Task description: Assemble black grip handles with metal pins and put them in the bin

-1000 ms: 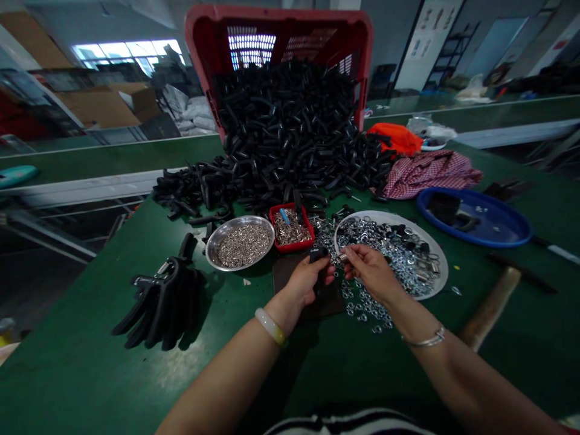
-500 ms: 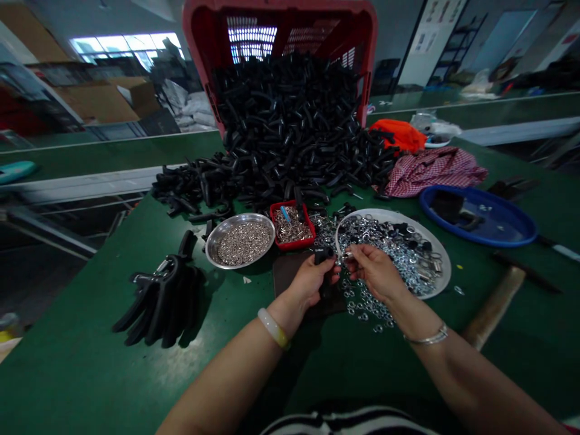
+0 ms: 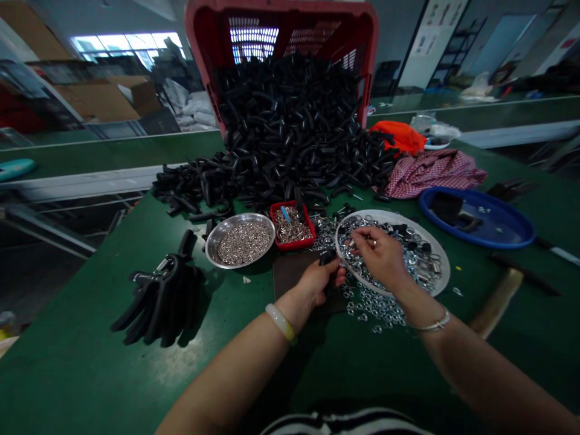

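My left hand (image 3: 317,281) is closed around a black plastic part (image 3: 327,257), mostly hidden by the fingers, above a dark flat pad (image 3: 287,275). Over the white round tray (image 3: 446,266), my right hand (image 3: 378,257) pinches a small shiny metal part (image 3: 351,243), too small to make out clearly. Loose nuts, rings and black caps fill that tray. More nuts (image 3: 378,311) lie spilled in front of it. Left of the pad stand a red box (image 3: 294,244) of small metal pins and a steel bowl (image 3: 217,261) of similar pieces.
A red crate (image 3: 281,7) lies tipped at the back, black handles (image 3: 290,133) spilling from it. Several black spring clamps (image 3: 161,296) are stacked at left. On the right are a blue tray (image 3: 502,240), a hammer (image 3: 498,302), a checked cloth (image 3: 437,172) and an orange cloth (image 3: 399,136).
My right hand has moved away from my left hand, slightly up and right over the white tray. My left hand, still holding the black part, has shifted slightly right.
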A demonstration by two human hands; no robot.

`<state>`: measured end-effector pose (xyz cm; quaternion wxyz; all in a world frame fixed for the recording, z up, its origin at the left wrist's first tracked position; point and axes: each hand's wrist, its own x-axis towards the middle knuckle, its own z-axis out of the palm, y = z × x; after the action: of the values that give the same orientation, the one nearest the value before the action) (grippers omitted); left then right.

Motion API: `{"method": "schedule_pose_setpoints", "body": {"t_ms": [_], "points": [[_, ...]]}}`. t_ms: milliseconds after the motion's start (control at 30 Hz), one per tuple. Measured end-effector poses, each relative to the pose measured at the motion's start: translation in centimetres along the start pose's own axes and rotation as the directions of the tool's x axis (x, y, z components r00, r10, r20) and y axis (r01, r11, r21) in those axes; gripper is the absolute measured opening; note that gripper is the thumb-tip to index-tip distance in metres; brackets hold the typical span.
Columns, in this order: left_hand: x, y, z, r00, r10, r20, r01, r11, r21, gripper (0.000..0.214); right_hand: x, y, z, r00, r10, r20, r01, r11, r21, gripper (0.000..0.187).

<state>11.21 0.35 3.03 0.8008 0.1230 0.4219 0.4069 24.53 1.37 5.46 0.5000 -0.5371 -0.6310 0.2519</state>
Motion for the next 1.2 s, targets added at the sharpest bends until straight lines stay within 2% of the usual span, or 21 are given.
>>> {"method": "schedule_pose_setpoints", "body": {"t_ms": [100, 300, 400, 500, 600, 667, 733, 800, 900, 967, 1033, 1067, 1133, 1200], "points": [[0.1, 0.8, 0.2, 0.997, -0.052, 0.051, 0.046, 0.992, 0.116, 0.005, 0.7, -0.5, 0.0, 0.999, -0.002, 0.034, 0.001, 0.999, 0.049, 0.024], [0.1, 1.2, 0.4, 0.989, -0.092, 0.118, 0.075, 0.987, 0.144, 0.007, 0.8, -1.0, 0.5, 0.997, -0.021, 0.075, 0.016, 0.998, 0.067, 0.02], [0.1, 1.0, 0.3, 0.985, -0.108, 0.136, 0.089, 0.987, 0.137, 0.007, 0.7, -1.2, 0.6, 0.996, -0.043, 0.072, 0.043, 0.999, -0.002, 0.019], [0.1, 0.9, 0.1, 0.98, -0.116, 0.162, 0.096, 0.988, 0.123, 0.006, 0.7, -1.3, 0.6, 0.99, -0.127, 0.063, 0.135, 0.98, -0.147, 0.019], [0.1, 1.0, -0.1, 0.968, -0.12, 0.222, 0.1, 0.99, 0.103, 0.007, 0.9, -1.4, 0.5, 0.976, -0.191, 0.106, 0.212, 0.947, -0.241, 0.018], [0.1, 0.9, -0.4, 0.949, -0.126, 0.288, 0.103, 0.99, 0.094, 0.01, 1.1, -1.6, 0.3, 0.98, -0.139, 0.145, 0.168, 0.963, -0.21, 0.02], [0.1, 0.9, -0.9, 0.92, -0.141, 0.365, 0.103, 0.987, 0.123, 0.014, 1.4, -1.9, 0.0, 0.977, -0.04, 0.21, 0.072, 0.986, -0.147, 0.023], [0.0, 0.9, -1.4, 0.876, -0.18, 0.448, 0.107, 0.977, 0.183, 0.018, 1.9, -2.2, -0.3, 0.954, 0.038, 0.297, 0.0, 0.992, -0.125, 0.026], [-0.4, 0.9, -1.8, 0.786, -0.26, 0.561, 0.146, 0.96, 0.24, 0.022, 2.4, -1.8, -0.5, 0.915, 0.125, 0.383, -0.097, 0.991, -0.091, 0.029], [-0.6, 1.0, -1.9, 0.765, -0.245, 0.595, 0.158, 0.968, 0.196, 0.021, 2.6, -1.1, -0.4, 0.897, 0.196, 0.397, -0.192, 0.98, -0.049, 0.03], [-0.6, 1.2, -1.8, 0.796, -0.195, 0.573, 0.149, 0.981, 0.127, 0.018, 2.5, -0.3, -0.5, 0.89, 0.248, 0.382, -0.258, 0.966, -0.027, 0.029], [-0.6, 1.3, -1.7, 0.824, -0.172, 0.541, 0.14, 0.985, 0.099, 0.017, 2.4, 0.0, -0.6, 0.906, 0.245, 0.346, -0.249, 0.968, -0.035, 0.029], [-0.4, 1.5, -1.6, 0.873, -0.144, 0.465, 0.132, 0.99, 0.058, 0.014, 1.9, 0.2, -1.2, 0.956, 0.149, 0.253, -0.127, 0.987, -0.101, 0.027], [0.0, 1.4, -1.5, 0.906, -0.125, 0.404, 0.131, 0.991, 0.013, 0.014, 1.0, -0.2, -1.8, 0.966, -0.031, 0.257, 0.088, 0.973, -0.215, 0.025]]}}
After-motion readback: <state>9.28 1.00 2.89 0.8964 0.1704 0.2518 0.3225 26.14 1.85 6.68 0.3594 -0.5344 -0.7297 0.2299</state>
